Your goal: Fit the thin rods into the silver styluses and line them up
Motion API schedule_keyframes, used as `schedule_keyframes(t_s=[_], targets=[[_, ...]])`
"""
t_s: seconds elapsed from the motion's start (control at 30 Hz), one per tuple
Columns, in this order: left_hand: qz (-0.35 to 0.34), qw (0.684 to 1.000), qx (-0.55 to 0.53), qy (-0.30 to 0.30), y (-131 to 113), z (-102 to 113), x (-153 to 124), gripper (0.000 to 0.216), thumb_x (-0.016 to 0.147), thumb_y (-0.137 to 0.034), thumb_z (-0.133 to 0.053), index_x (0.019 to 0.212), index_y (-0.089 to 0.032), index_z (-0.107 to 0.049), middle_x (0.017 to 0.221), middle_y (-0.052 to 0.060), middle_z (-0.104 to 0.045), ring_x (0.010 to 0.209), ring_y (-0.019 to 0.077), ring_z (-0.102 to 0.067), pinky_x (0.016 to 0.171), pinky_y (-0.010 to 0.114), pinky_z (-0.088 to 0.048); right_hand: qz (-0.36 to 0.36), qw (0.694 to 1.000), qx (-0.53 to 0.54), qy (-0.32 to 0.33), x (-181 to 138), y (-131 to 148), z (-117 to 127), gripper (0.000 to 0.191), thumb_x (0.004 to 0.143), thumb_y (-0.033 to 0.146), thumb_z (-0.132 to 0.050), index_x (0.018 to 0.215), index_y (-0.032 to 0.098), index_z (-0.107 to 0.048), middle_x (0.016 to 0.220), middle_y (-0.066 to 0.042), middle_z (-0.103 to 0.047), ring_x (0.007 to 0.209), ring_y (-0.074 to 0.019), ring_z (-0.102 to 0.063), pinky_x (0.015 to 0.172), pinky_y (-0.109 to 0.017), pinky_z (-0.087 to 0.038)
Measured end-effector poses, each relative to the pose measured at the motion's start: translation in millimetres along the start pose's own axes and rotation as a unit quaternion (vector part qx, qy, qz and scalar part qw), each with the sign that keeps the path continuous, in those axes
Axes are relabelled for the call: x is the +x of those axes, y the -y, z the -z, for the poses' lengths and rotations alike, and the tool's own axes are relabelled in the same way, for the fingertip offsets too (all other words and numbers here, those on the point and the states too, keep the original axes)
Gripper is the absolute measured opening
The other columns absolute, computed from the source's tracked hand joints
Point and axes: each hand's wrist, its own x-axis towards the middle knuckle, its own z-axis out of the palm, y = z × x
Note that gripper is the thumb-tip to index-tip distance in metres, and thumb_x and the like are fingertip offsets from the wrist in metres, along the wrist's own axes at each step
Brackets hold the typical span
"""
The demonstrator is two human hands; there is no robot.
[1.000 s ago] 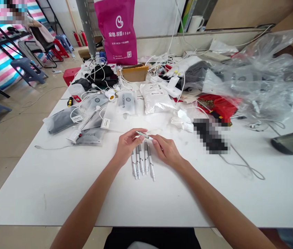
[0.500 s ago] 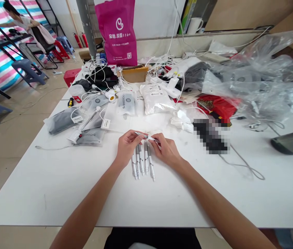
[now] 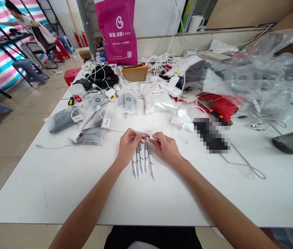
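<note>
Left hand (image 3: 129, 145) and right hand (image 3: 166, 150) barely shifted since half a second ago: fingers narrow, both pinching one silver-and-white pen (image 3: 146, 137), held crosswise just above the row of matching pens (image 3: 143, 162), that row lying on the white table (image 3: 58, 193).
</note>
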Motion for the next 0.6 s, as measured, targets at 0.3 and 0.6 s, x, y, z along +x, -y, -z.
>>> schedule_keyframes(t_s=[0.3, 0.6], targets=[[0.015, 1.0, -0.011, -0.017, -2, 3, 2, 0.032, 0.093, -0.048, -0.076, 0.097, -0.019, -0.064, 0.109, 0.012, -0.081, 0.097, 0.0214, -0.075, 0.079, 0.032, -0.056, 0.028, 0.999, -0.033, 0.016, 7, 3, 12, 0.022, 0.112, 0.029, -0.048, 0.125, 0.024, -0.064, 0.088, -0.002, -0.072, 0.064, -0.0122, -0.062, 0.055, -0.026, -0.038], [0.041, 0.988, -0.123, -0.084, -9, 9, 7, 0.034, 0.093, -0.049, -0.077, 0.104, -0.019, -0.067, 0.112, 0.013, -0.08, 0.099, 0.0203, -0.073, 0.081, 0.031, -0.055, 0.014, 0.999, -0.023, -0.025, 6, -1, 14, 0.019, 0.11, 0.026, -0.05, 0.116, 0.022, -0.068, 0.085, -0.001, -0.069, 0.057, -0.0105, -0.051, 0.054, -0.026, -0.037]])
